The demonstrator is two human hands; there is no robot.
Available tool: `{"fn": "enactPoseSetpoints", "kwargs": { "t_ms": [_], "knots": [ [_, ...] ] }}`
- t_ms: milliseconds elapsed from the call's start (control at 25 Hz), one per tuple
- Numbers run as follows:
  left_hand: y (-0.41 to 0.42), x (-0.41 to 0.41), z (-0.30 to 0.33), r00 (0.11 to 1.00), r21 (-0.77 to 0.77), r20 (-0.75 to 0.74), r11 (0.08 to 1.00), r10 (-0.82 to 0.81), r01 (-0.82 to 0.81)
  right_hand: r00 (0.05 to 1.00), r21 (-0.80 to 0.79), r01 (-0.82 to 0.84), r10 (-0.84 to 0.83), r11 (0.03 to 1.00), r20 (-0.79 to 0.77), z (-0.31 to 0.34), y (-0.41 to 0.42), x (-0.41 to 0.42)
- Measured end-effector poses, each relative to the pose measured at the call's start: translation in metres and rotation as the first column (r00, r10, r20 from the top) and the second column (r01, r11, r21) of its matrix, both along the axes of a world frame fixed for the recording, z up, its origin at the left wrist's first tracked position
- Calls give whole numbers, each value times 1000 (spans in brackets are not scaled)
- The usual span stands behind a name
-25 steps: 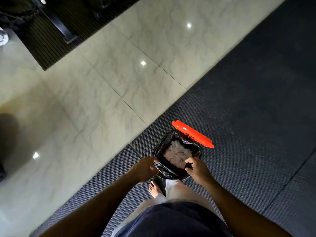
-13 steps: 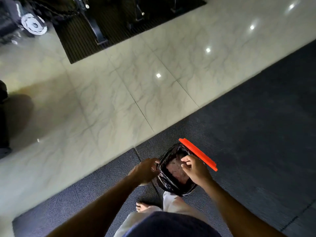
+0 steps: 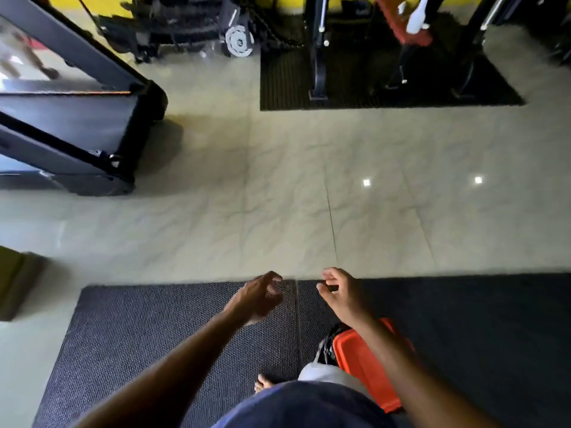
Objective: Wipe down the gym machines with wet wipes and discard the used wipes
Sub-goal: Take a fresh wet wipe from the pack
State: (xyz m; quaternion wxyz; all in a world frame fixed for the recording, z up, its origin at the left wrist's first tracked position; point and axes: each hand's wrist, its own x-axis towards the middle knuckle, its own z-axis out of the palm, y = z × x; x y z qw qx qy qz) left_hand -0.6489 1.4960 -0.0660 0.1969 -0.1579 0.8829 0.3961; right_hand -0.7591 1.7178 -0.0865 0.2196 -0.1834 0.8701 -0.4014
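Fingers on both my left hand (image 3: 258, 299) and right hand (image 3: 341, 296) are hanging loosely curled, gripping nothing, over the dark mat's (image 3: 173, 329) far edge. I'm seeing the orange-lidded bin (image 3: 361, 359) sitting beneath my right forearm.

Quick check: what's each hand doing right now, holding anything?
Left hand: open, fingers loosely curled, holding nothing.
Right hand: open, fingers loosely curled, holding nothing.

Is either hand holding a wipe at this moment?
No. The left hand and right hand hang over the mat with loosely curled fingers, nothing in them.
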Motion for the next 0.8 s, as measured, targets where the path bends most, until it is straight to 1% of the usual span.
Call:
{"fn": "enactPoseSetpoints", "kwargs": {
  "t_ms": [80,160,240,320,480,600,680,800],
  "knots": [
    [-43,14,11,986,4,-30,986,165,-165,992,-8,-106,106,994,-64,18,-56,-9],
    [-88,30,24,948,-7,-62,949,313,-314,967,-12,-240,238,971,-93,37,-114,-15],
    [-132,42,38,895,-25,-119,900,430,-436,937,-46,-341,336,939,-97,52,-172,-24],
    [-175,54,55,815,-33,-187,825,549,-563,897,-82,-435,425,896,-122,64,-238,-33],
    [-246,94,81,648,-82,-269,653,713,-753,777,-112,-626,607,771,-166,86,-364,-26],
    [-284,135,94,485,-87,-310,483,818,-871,656,-103,-752,727,651,-204,99,-445,2],
    [-303,161,101,373,-54,-324,376,869,-925,598,-100,-800,770,592,-221,108,-489,21],
    [-339,212,110,232,-24,-350,239,907,-971,486,-94,-873,840,478,-240,120,-561,70]
  ]
}}
